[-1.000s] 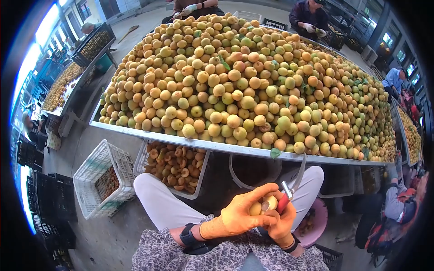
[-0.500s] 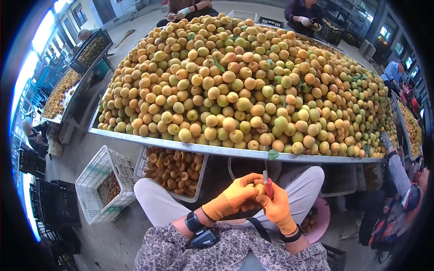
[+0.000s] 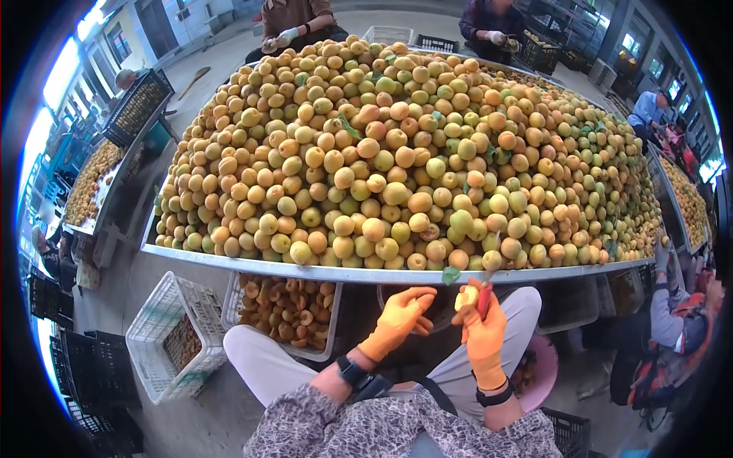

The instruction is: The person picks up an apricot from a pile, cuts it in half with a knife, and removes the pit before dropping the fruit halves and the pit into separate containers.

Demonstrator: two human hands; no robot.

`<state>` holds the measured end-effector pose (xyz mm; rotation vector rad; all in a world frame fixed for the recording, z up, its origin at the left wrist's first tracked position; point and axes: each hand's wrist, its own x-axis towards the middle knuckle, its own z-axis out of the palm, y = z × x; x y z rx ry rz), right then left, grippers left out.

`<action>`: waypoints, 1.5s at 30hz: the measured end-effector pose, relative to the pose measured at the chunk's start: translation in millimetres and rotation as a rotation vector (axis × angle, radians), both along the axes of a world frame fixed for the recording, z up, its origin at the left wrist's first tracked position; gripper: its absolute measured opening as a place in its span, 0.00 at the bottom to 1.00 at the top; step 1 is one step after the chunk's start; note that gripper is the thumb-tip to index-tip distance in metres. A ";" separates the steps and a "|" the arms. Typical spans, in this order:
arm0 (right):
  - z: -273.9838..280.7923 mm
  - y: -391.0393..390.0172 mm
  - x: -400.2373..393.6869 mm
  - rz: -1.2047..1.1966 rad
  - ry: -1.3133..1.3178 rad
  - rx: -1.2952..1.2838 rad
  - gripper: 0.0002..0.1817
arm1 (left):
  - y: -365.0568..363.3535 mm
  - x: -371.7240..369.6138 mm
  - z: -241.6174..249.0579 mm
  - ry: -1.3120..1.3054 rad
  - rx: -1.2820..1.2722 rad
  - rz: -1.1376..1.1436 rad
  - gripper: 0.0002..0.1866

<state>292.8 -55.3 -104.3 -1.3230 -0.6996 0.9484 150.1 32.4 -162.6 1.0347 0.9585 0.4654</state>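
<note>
My left hand [image 3: 398, 324], in an orange glove, is raised over my lap with its fingers loosely bent and apart, and nothing shows in it. My right hand [image 3: 484, 336], gloved the same way, grips a small knife by its red handle [image 3: 484, 301], the blade pointing up toward the table edge. A pale yellow apricot piece [image 3: 466, 298] sits at the fingertips of that same hand, beside the handle. Just beyond both hands lies a big heap of apricots [image 3: 397, 168] on a metal-rimmed table [image 3: 336, 272]. A green leaf [image 3: 451, 275] hangs at the rim.
Under the table edge stands a crate of apricot halves [image 3: 289, 313]. Left of it is a white crate [image 3: 172, 336] with dark contents low inside. A pink basin [image 3: 540, 370] is by my right knee. Black crates [image 3: 92, 366] are stacked far left. Other people work around the table.
My hands have come apart: the left moved left, away from the fruit, while the right kept the knife and apricot piece and rose slightly. The view has shifted a little.
</note>
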 end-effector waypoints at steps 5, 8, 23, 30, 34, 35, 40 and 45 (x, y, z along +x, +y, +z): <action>-7.2 1.5 -32.0 0.322 -0.560 0.049 0.25 | -23.2 -37.6 2.2 -0.770 -0.470 0.046 0.20; 11.0 9.0 -55.7 0.386 -0.298 -0.001 0.24 | -25.0 -77.7 1.5 -0.700 -0.400 0.133 0.16; 14.8 2.4 -33.0 0.016 0.109 -0.074 0.07 | 59.3 -111.9 56.7 0.398 1.039 0.280 0.20; 3.0 -9.4 -26.0 0.069 0.175 -0.133 0.08 | 119.1 -45.3 54.2 0.706 1.318 -0.101 0.29; 1.5 -7.7 -25.8 0.118 0.123 -0.062 0.08 | 132.0 -49.6 55.4 0.765 1.363 -0.248 0.29; 3.7 -7.3 -26.2 0.119 0.131 -0.059 0.08 | 130.0 -55.1 55.7 0.353 0.972 -0.103 0.27; 29.6 -9.5 -36.4 0.370 0.260 0.061 0.19 | 65.7 -74.2 91.5 -0.836 -0.108 0.135 0.28; 40.6 -11.8 -59.5 0.552 0.325 0.054 0.20 | 16.7 -94.8 73.2 -1.056 -0.222 0.050 0.30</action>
